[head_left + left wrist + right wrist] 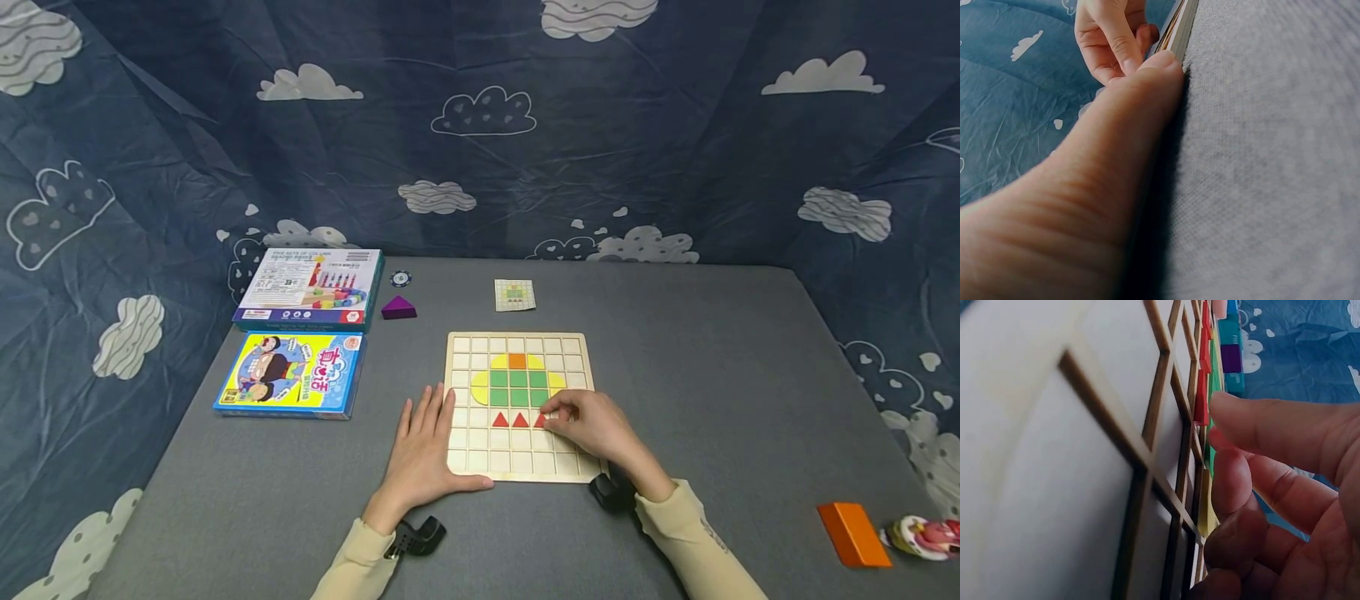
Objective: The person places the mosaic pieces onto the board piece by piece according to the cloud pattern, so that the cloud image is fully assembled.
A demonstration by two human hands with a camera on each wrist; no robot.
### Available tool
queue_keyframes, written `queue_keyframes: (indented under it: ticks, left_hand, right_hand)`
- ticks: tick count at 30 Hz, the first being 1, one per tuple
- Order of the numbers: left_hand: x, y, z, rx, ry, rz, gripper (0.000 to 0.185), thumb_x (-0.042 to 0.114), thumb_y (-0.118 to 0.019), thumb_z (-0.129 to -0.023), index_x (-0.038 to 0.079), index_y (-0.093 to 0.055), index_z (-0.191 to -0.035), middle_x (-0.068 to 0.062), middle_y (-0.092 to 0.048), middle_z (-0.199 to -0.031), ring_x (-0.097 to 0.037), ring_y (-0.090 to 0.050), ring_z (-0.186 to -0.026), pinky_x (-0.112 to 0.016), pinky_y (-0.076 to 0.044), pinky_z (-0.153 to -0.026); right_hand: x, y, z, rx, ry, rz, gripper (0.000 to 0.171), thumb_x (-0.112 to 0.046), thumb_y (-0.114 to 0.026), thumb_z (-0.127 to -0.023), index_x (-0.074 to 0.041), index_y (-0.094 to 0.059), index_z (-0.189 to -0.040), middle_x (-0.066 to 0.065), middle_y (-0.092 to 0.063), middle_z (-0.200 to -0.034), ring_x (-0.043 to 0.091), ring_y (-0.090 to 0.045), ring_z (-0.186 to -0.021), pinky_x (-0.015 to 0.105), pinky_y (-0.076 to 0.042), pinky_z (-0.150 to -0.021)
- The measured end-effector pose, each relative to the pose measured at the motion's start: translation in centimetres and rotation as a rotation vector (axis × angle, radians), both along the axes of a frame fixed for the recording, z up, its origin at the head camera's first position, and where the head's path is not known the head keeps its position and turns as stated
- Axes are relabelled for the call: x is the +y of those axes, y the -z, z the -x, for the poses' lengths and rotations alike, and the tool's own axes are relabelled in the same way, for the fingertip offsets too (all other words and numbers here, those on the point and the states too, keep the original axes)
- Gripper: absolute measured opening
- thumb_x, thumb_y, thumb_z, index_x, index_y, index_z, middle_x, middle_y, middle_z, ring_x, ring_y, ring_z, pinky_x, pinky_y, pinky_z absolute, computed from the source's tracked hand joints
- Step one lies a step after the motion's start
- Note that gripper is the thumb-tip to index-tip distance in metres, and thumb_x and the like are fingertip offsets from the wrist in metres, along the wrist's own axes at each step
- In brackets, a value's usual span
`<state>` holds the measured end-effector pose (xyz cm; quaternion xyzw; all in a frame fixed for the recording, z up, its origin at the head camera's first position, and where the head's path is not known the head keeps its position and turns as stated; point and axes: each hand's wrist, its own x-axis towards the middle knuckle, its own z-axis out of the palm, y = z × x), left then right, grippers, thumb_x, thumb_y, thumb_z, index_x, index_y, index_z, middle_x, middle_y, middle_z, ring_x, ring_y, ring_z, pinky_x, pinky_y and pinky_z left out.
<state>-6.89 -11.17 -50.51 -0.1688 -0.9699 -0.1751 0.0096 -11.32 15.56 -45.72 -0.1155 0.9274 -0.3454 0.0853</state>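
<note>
A wooden grid board lies on the grey table, holding a block of green squares, an orange square above them and yellow rounded pieces at the sides. Below the green block is a row of red triangles. My right hand pinches the rightmost red triangle between thumb and forefinger, right at the board's surface; the fingertips partly hide it. With fingers spread straight, my left hand rests along the board's left edge, its thumb by the lower edge.
Behind the board lies a small pattern card. Two boxes, one white and purple and one blue and yellow, stand at left, near a purple triangular block and a round chip. An orange block and a figurine are far right.
</note>
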Motion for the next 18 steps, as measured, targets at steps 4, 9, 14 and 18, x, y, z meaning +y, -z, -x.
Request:
queue_keyframes:
  ticks: [4, 9, 14, 18]
  left_hand:
    - [0.0, 0.1, 0.0, 0.003, 0.002, 0.003, 0.132, 0.086, -0.058, -0.059, 0.005, -0.012, -0.153, -0.014, -0.013, -0.156, -0.026, -0.001, -0.143, -0.046, 0.003, -0.112]
    - [0.0, 0.1, 0.1, 0.003, 0.005, 0.001, 0.131, 0.085, -0.059, -0.059, 0.005, -0.013, -0.153, -0.014, -0.013, -0.156, -0.027, -0.001, -0.143, -0.046, 0.003, -0.112]
    - [-0.1, 0.3, -0.1, 0.006, 0.009, -0.003, 0.131, 0.085, -0.058, -0.059, 0.005, -0.014, -0.152, -0.014, -0.014, -0.156, -0.027, -0.002, -0.143, -0.046, 0.002, -0.112]
    - [-0.1, 0.4, -0.2, 0.011, 0.010, -0.005, 0.130, 0.084, -0.059, -0.059, 0.005, -0.015, -0.152, -0.014, -0.014, -0.156, -0.028, -0.003, -0.143, -0.047, 0.001, -0.112]
  right_hand:
    - [0.2, -0.2, -0.1, 0.005, 0.000, 0.005, 0.008, -0.016, -0.076, -0.080, -0.013, -0.074, -0.087, -0.006, -0.053, -0.065, 0.011, -0.046, -0.058, 0.027, -0.034, -0.053]
    - [0.7, -0.3, -0.3, 0.032, -0.007, 0.008, 0.008, -0.017, -0.075, -0.080, -0.013, -0.074, -0.087, -0.007, -0.053, -0.066, 0.011, -0.046, -0.059, 0.027, -0.035, -0.054]
    - [1.5, -0.2, -0.7, 0.089, -0.005, 0.002, 0.006, -0.018, -0.075, -0.081, -0.015, -0.074, -0.086, -0.010, -0.053, -0.066, 0.008, -0.045, -0.056, 0.026, -0.035, -0.051]
    - [1.9, -0.2, -1.0, 0.124, 0.021, -0.008, 0.006, -0.018, -0.075, -0.082, -0.014, -0.074, -0.087, -0.010, -0.051, -0.065, 0.008, -0.043, -0.055, 0.025, -0.032, -0.049]
